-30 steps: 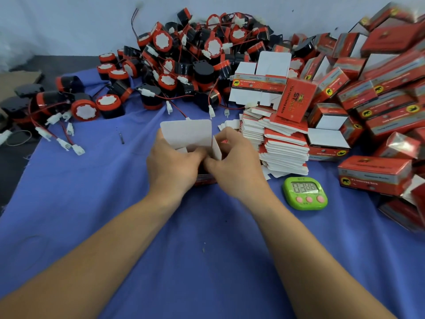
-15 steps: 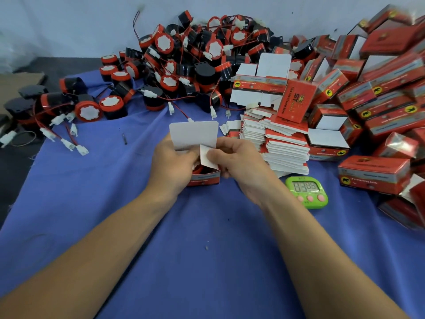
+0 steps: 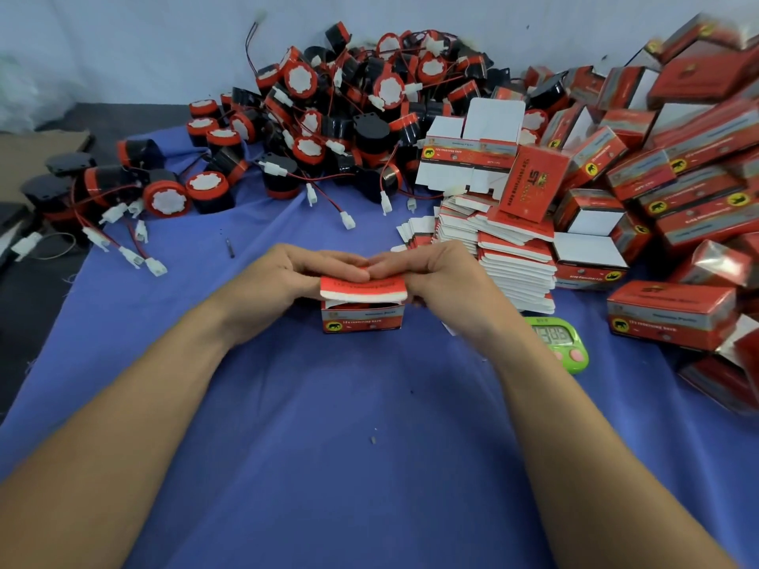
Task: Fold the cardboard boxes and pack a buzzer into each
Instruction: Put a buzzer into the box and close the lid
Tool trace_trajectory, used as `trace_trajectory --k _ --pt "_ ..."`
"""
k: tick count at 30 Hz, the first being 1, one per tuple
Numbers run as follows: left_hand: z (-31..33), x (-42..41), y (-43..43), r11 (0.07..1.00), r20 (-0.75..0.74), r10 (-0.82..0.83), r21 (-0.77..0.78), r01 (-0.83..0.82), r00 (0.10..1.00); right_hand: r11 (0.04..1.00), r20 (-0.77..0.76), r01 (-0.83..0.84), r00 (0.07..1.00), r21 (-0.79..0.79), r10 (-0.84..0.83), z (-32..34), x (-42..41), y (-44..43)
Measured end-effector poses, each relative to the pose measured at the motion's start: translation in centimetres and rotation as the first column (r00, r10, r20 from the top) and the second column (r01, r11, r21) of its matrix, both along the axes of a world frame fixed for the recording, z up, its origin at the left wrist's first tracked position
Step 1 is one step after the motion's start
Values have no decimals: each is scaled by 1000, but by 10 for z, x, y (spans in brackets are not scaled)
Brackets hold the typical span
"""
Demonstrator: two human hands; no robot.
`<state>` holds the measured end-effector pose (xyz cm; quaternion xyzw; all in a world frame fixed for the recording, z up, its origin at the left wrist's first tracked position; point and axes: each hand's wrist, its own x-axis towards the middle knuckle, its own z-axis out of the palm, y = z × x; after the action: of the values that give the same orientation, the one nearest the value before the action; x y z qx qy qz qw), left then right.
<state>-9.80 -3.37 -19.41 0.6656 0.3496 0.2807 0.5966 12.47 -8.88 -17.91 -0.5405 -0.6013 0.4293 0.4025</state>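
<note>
Box red/wht, lid flap half down.

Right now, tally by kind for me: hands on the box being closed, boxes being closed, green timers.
Hands on it: 2, left hand and right hand
Box being closed: 1
Timer: 1
Total: 4
</note>
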Motion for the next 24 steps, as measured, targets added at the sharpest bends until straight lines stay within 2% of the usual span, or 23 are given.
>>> trace_trajectory --k 2,4,8,14,24 --pt "3 -7 1 996 -15 -81 -39 80 997 996 114 -72 991 -46 77 9 8 -5" --pt "6 -11 -2 993 -34 -114 -17 113 993 994 231 -113 966 -11 112 13 11 -11" --pt "10 -12 -14 972 -238 -43 216 96 970 991 367 -136 922 1 126 17 12 -20" --pt "7 -11 -28 894 -297 135 448 13 945 999 334 -27 943 37 13 14 1 -17" --pt "14 -10 -24 942 -268 88 336 7 959 995 210 -99 973 11 94 15 4 -20"
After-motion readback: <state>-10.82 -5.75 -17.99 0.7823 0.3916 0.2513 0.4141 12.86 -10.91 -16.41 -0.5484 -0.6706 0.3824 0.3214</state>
